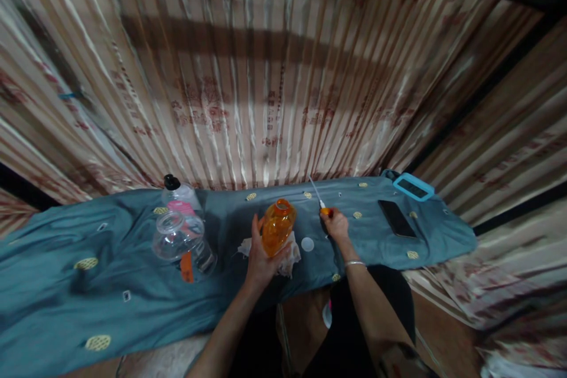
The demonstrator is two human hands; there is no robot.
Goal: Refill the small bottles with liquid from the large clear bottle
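While the left hand (pixel 261 260) is wrapped around the orange bottle (pixel 277 225), the right hand (pixel 336 225) sits just to the right of it, pinched shut on a small orange-handled tool (pixel 322 204) whose thin white tip points up and away toward the curtain (pixel 248 82). So the bottle lies left of the tool hand, near but not touching it. The bottle leans slightly, its long axis running from the near edge of the cloth (pixel 110 283) toward the far edge, open mouth at the far end. The left hand is plainly the nearer one, since it's already clamped on the bottle's lower half. Under the bottle there's a crumpled white tissue (pixel 290 260), and a little white cap (pixel 307 244) lies on the cloth between the two hands, closer to the near edge.

Off toward the left end stands a clear jar (pixel 177 236) with an orange tag (pixel 186 267) beside it, and behind that a clear bottle (pixel 179 196) with a black cap and a pink label. Can't read anything on the label, too small and blurry. A black phone (pixel 396 218) lies toward the right end, with a blue-rimmed case (pixel 414 187) at the far right corner. The curtain has reddish printed motifs that might be characters, but I can't make them out.
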